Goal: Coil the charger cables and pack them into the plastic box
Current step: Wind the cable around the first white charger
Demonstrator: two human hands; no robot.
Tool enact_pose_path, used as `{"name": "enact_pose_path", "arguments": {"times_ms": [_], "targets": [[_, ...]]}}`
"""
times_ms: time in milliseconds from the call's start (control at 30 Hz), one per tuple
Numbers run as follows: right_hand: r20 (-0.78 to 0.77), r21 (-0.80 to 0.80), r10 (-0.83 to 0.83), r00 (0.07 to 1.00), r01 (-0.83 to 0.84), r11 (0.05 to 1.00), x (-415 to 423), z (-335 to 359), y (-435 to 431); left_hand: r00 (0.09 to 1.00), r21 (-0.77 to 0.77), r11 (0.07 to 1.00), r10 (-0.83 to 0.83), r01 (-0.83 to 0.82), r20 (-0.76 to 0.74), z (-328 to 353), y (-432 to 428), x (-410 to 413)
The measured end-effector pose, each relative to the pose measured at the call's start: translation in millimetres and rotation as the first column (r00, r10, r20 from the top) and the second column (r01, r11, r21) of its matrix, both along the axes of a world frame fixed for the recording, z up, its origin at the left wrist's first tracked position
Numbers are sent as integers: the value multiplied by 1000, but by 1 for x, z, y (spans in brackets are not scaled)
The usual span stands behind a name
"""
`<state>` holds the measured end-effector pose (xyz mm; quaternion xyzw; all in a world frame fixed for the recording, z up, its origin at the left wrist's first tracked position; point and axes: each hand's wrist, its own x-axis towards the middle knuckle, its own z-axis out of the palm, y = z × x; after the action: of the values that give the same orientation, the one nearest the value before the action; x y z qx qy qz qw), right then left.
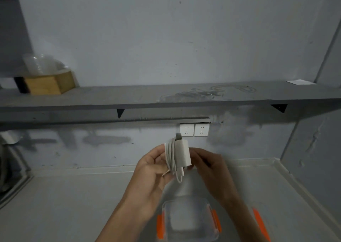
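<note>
Fingers (157,153) of left hand (153,168) grip coiled cable (170,158), upright; right hand (208,168) pinches charger (182,153). Box (188,221) directly below, table's (73,205) near edge.

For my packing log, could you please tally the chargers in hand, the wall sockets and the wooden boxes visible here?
White charger: 1
Wall sockets: 2
Wooden box: 1
Total: 4
</note>
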<state>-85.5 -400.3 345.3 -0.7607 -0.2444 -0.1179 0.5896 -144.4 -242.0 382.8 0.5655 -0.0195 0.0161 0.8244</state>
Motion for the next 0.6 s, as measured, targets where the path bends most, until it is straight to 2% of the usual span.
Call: {"name": "enact_pose_path", "arguments": {"times_ms": [100, 200, 267, 367, 467, 533, 600], "targets": [[-37, -42, -57, 998, 55, 998, -18, -12, 17, 995, -49, 996, 69, -72, -68, -14, -2, 13], [-172, 11, -42, 984, 45, 999, -28, -17, 29, 990, -104, 990, 89, -100, -110, -27, -5, 18], [-289, 172, 61, 955, -11, 985, -31, -16, 29, 988, -89, 988, 121, -130, -94, -34, -5, 18], [-412, 442, 270, 870, -68, 894, -32, -16, 27, 983, -8, 983, 185, -185, -18, -41, -7, 13], [-387, 412, 170, 906, 5, 911, -33, -20, 30, 977, 68, 975, 209, -212, 44, -43, -11, 8], [-333, 365, 63, 941, 67, 929, -34, -22, 34, 978, 11, 979, 204, -204, 36, -41, -11, 7], [-283, 290, -55, 958, 140, 947, -34, -25, 38, 989, -111, 984, 146, -142, 34, -37, -11, 6]]}}
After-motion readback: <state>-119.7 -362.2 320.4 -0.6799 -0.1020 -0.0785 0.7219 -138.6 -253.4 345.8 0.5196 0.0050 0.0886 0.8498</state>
